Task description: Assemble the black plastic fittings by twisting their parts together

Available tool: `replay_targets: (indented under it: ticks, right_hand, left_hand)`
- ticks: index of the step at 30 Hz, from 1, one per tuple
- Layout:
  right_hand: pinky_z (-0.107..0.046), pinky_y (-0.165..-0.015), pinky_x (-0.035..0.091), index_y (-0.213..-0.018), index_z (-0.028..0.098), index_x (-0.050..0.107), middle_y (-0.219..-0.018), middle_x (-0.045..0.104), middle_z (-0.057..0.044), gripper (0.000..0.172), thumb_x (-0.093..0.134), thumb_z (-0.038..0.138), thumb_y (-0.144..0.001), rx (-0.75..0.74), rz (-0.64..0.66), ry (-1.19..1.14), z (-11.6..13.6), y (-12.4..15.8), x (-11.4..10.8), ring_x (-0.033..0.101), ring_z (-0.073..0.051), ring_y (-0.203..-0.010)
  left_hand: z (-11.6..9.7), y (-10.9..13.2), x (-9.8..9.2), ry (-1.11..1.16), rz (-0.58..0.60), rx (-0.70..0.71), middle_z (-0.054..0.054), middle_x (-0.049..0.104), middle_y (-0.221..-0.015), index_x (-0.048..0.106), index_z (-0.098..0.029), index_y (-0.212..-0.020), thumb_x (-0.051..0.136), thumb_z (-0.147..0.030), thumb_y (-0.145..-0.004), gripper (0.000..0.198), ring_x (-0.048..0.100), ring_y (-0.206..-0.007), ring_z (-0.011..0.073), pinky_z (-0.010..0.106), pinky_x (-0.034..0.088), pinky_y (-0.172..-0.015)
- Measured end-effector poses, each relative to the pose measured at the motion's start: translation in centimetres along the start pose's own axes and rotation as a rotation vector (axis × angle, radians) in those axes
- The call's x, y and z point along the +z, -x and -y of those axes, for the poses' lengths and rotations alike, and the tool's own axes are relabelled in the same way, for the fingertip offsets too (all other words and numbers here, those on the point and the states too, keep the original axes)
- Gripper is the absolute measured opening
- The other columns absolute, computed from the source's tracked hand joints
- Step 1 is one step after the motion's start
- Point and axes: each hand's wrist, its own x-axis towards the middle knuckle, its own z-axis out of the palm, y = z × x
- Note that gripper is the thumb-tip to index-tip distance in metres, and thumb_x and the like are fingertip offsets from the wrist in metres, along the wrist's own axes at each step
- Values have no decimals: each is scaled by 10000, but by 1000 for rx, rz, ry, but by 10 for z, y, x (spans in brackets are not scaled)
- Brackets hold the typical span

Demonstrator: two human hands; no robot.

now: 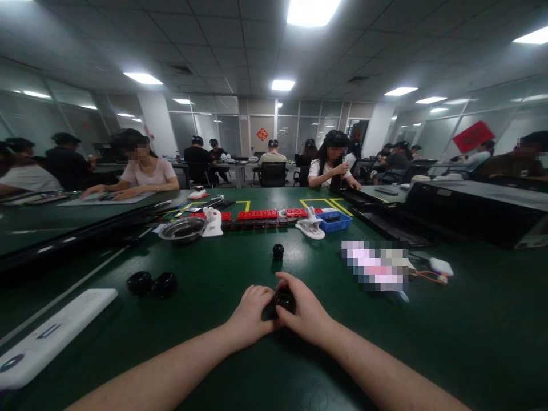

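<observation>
“Table (pixel 471 319) first, the green one: what is on it closest to the wearer?”

“A black held wheel (pixel 286 301), just nearer the wearer than the lone wheel (pixel 278 252). Let's place everything from that lone wheel.”

“Fine. How do the fingers sit?”

“On the right hand (pixel 309 311), thumb and forefinger curve around the held wheel, pinching it from its near and far sides. The left hand (pixel 253 311) is at its left side, fingers close together and bent. Whether those tips press on it, I cannot tell; they are partly hidden.”

“What lies left of the lone wheel?”

“Nearer the wearer and well to the left, a black wheel (pixel 139 282) sits just beside a second black wheel (pixel 165 284). Farther left and nearer still is a long white case (pixel 64 331).”

“And beyond it?”

“A red strip (pixel 258 214) behind it, a metal bowl (pixel 168 236) behind and left, a blue basket (pixel 338 224) behind and right.”

“To its right?”

“A pinkish item (pixel 377 268), too blurred to name.”

“Anyone around?”

“Far beyond it, a person in a pale top (pixel 148 171) to the left, and another person (pixel 329 165) to the right.”
</observation>
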Motion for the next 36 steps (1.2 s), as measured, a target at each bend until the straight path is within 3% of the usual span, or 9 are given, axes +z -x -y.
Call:
replay_targets:
  ticks: [3,7,14,19,25,29,32,36]
  right_hand:
    - [-389,-913,338,-1233,200,334,-1129,485,-79,685,610,147,-608,-17,34,38,2,0,-1,446,-221,-1043]
    - [-384,-861,376,-1203,181,376,-1026,526,-74,690,680,252,-588,65,11,73,0,-2,3,484,-224,-969]
    - [-343,-878,375,-1212,195,353,-1015,529,-49,635,610,158,-632,38,9,-6,-4,-2,2,497,-188,-970]
    - [-354,-916,346,-1251,190,310,-1129,487,-77,692,552,78,-612,-29,109,-30,0,0,1,460,-197,-1037]
    - [-388,-853,380,-1213,171,358,-1002,513,-72,704,675,278,-594,92,15,67,-1,-2,3,484,-221,-947]
    - [-361,-876,374,-1199,181,366,-1013,516,-59,626,604,143,-621,35,32,14,-1,-2,2,484,-199,-965]
    - [-363,-913,349,-1224,200,325,-1116,491,-67,663,495,33,-605,-36,98,-60,1,1,-1,463,-194,-1035]
    - [-382,-925,331,-1236,193,314,-1163,463,-84,688,530,60,-596,-31,73,-34,4,2,-4,431,-214,-1072]
  left_hand:
    - [0,0,0,-10,4,-5,46,534,-981,544,-198,-927,602,-324,-666,296,461,-947,236,391,334,-871]
    - [0,0,-1,-13,-4,11,40,542,-966,539,-200,-935,604,-337,-663,311,473,-915,227,370,357,-837]
    - [-3,0,-3,-6,2,-12,48,543,-965,553,-197,-941,592,-393,-682,327,473,-918,231,383,367,-836]
    - [1,0,-1,-16,23,-18,61,531,-1041,547,-190,-966,605,-312,-667,328,450,-995,242,415,298,-926]
    - [3,0,1,-6,-10,17,42,540,-995,534,-202,-967,615,-342,-664,344,468,-946,226,395,328,-896]
    - [2,1,0,-4,-7,8,38,539,-996,535,-207,-953,601,-360,-683,317,468,-949,227,397,333,-887]
    - [2,1,1,-4,-15,4,46,539,-1005,531,-197,-968,603,-350,-685,330,462,-965,230,400,316,-902]
    - [4,0,2,-21,-20,14,48,538,-1006,541,-192,-935,608,-379,-674,327,461,-963,236,391,328,-883]
